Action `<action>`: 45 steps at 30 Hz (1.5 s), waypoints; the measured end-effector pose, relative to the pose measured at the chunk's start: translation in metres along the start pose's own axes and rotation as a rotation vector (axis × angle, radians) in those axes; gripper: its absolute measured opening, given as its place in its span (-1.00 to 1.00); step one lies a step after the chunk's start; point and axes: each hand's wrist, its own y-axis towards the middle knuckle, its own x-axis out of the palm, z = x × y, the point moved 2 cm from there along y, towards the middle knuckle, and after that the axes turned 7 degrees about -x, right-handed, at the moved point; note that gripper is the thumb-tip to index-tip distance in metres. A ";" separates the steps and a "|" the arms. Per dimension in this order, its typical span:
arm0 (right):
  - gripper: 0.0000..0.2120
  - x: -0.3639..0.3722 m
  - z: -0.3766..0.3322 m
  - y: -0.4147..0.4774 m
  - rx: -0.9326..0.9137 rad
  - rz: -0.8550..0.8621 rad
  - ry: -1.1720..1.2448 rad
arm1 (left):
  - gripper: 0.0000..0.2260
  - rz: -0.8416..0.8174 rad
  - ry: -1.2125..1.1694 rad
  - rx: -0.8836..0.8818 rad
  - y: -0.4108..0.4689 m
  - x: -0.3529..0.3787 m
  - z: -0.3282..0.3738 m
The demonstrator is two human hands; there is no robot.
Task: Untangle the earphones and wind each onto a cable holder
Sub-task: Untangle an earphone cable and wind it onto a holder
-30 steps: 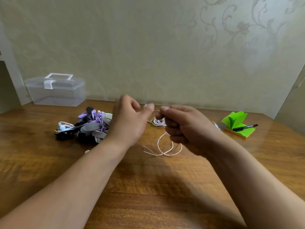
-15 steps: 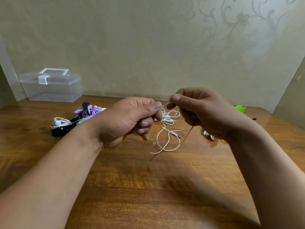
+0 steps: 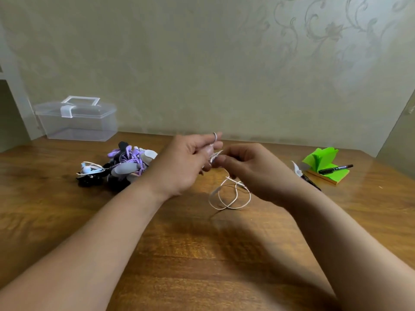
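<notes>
Drooping below left hand (image 3: 184, 167) grip, apparently: white cable (image 3: 225, 207).

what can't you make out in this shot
Head view: where the left hand and right hand pinch the white earphone cable, blur and the hands themselves hide the tangle.
Head view: earphone pile, too tangled to count sets.
Head view: white object by the green sticky notes, partly behind the right forearm.

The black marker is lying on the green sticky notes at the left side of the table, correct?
No. The black marker lies on the green sticky notes at the right side of the table, not the left; the head view shows it.
</notes>
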 end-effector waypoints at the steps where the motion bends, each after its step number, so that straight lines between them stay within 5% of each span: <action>1: -0.77 -0.005 -0.002 0.000 -0.012 0.026 -0.040 | -0.69 -0.023 0.145 0.038 -0.001 -0.002 -0.002; 5: -0.79 -0.026 0.000 0.000 -0.004 0.086 0.011 | -0.80 -0.246 0.411 0.060 -0.011 0.000 0.006; 10: -0.85 -0.032 0.008 0.000 -0.004 0.093 0.604 | -0.78 -0.517 -0.117 -0.108 -0.025 0.006 0.025; 14: -0.85 -0.031 0.010 0.000 -0.027 0.057 0.791 | -0.70 -0.492 -0.307 -0.168 -0.025 0.003 0.028; 23: -0.86 -0.036 0.017 0.000 -0.057 -0.014 0.839 | -0.81 -0.528 -0.177 -0.136 -0.028 0.007 0.031; 31: -0.88 -0.027 0.013 0.002 -0.041 0.013 0.916 | -0.70 -0.583 -0.228 -0.077 -0.029 0.009 0.032; 33: -0.89 -0.018 0.016 0.002 -0.012 0.012 0.892 | -0.67 -0.576 -0.431 -0.052 -0.028 0.009 0.035; 36: -0.80 0.001 0.014 0.001 0.026 -0.045 0.793 | -0.67 -0.342 -0.635 -0.052 -0.018 0.007 0.032; 40: -0.65 0.009 0.000 -0.002 0.029 -0.091 0.284 | -0.68 -0.060 -0.224 -0.023 -0.006 0.004 0.013; 45: -0.80 -0.007 -0.002 -0.002 -0.006 -0.117 -0.258 | -0.62 -0.090 0.338 -0.017 -0.009 0.003 0.002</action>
